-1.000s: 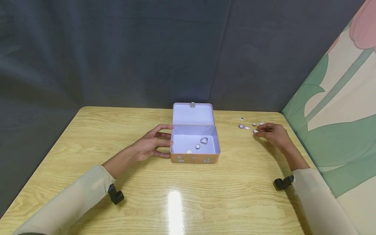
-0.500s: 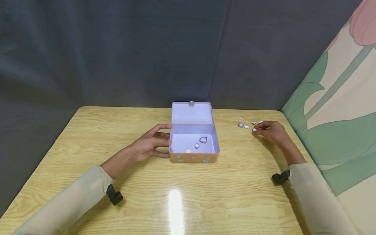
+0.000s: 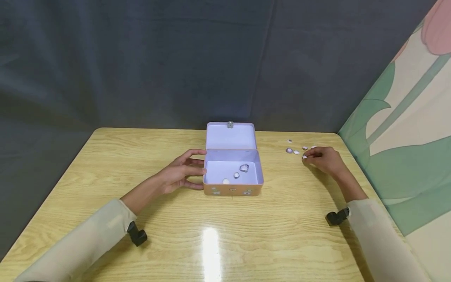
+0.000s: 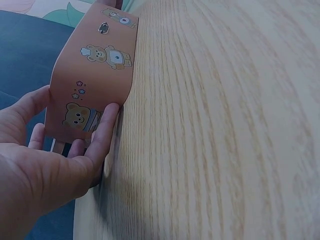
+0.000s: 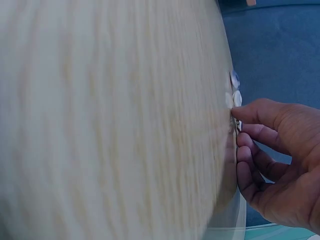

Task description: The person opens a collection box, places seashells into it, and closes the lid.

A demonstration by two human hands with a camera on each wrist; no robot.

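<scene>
left hand [image 3: 183,172]: fingers spread, tips touching the left end of the orange-outside, lavender-inside rectangular metal box [image 3: 233,190]. box sits toward the far edge of the yellowish wood-grain table [image 3: 158,231]; long axis left-right, latch side facing near, with printed cartoon bears [image 4: 102,56]. hinged lavender lid [image 3: 230,136] stands up at the back, silvery metal clasp [image 3: 230,124] at its top. inside, left to right: white rounded piece [image 3: 226,181] by the front wall; small round greyish-white piece [image 3: 236,175]; larger purplish-white oval piece [image 3: 244,168], long axis roughly left-right. right of box: small white and purplish shell-like pieces [image 3: 289,150], loosely grouped on the table. right hand [image 3: 325,160], just beside them: thumb and index finger pinching a small white piece [image 3: 304,157]; mostly covered, so its long axis, and whether it touches the table, cannot be told.
</scene>
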